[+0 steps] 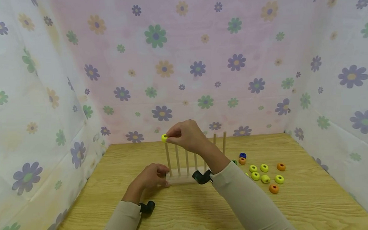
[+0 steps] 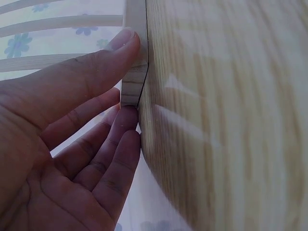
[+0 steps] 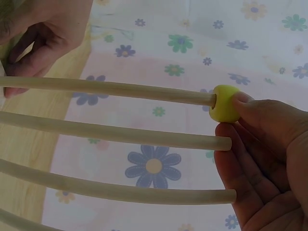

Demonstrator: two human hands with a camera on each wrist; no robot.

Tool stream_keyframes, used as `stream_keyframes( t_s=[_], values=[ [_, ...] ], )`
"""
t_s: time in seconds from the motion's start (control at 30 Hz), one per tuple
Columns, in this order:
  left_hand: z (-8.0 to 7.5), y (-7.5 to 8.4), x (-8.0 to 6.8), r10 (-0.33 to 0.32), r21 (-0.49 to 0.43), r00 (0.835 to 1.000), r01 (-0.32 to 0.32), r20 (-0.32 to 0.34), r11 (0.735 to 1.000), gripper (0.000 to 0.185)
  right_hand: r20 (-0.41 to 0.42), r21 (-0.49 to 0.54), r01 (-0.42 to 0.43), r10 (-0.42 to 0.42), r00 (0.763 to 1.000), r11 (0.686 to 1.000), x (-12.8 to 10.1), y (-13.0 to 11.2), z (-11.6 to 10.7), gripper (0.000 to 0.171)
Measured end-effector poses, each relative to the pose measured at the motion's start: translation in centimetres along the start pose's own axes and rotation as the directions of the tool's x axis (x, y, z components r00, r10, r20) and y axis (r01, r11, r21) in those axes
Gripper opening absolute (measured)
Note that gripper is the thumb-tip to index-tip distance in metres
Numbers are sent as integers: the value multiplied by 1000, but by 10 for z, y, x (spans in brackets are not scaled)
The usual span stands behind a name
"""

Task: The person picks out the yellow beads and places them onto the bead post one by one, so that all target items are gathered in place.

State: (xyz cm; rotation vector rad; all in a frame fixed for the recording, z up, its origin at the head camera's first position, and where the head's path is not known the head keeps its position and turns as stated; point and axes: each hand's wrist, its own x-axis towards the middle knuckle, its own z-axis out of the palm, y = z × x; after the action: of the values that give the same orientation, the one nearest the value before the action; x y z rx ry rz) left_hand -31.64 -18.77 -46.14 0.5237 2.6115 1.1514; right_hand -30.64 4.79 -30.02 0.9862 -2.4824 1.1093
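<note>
A wooden peg rack stands on the table, with a row of upright pegs on a flat base. My right hand pinches a yellow bead between thumb and fingers at the top of the leftmost peg. In the right wrist view the peg's tip sits at the bead's hole. The neighbouring pegs are bare, their tips close to my curled fingers. At the left end of the base, my left hand grips it, thumb on one face and fingers around the end. My right forearm hides part of the rack.
Loose yellow beads, orange beads and a blue bead lie right of the rack on the wooden table. A green bead shows partly behind my right sleeve. Flowered cloth walls the back and sides.
</note>
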Motion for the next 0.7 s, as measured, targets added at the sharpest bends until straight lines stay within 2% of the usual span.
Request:
stream_keyframes(
  t_s=[0.57,0.7],
  values=[
    [0,-1,-1,4,5,1000,-4,2,1000,56,1,-31,13,-13,1000,999,-1,2,2,8],
    [-1,-1,-1,21,11,1000,-21,8,1000,48,-4,-51,17,-18,1000,999,-1,3,1,9]
  ],
)
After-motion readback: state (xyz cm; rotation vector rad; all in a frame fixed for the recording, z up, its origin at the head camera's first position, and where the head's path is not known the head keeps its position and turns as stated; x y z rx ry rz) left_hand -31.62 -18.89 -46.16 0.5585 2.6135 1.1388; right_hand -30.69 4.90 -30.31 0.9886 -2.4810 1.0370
